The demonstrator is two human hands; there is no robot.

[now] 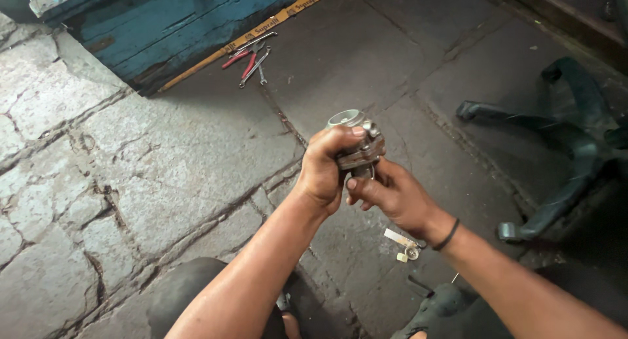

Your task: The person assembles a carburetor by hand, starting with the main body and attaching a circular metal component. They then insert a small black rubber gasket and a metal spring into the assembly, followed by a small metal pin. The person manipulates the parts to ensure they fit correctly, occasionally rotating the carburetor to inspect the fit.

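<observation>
Both hands [356, 179] grip a grimy grey metal part [356, 143].

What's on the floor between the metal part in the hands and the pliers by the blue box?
Nothing: bare stone floor between the metal part and the pliers, head view.

Dull grey cast-metal part [356, 143] between my fingers [340, 139]; beneath them rough, cracked stone floor [131, 182]; beyond, chipped blue-painted wooden box [170, 25] and shiny steel wrenches [252, 58].
</observation>
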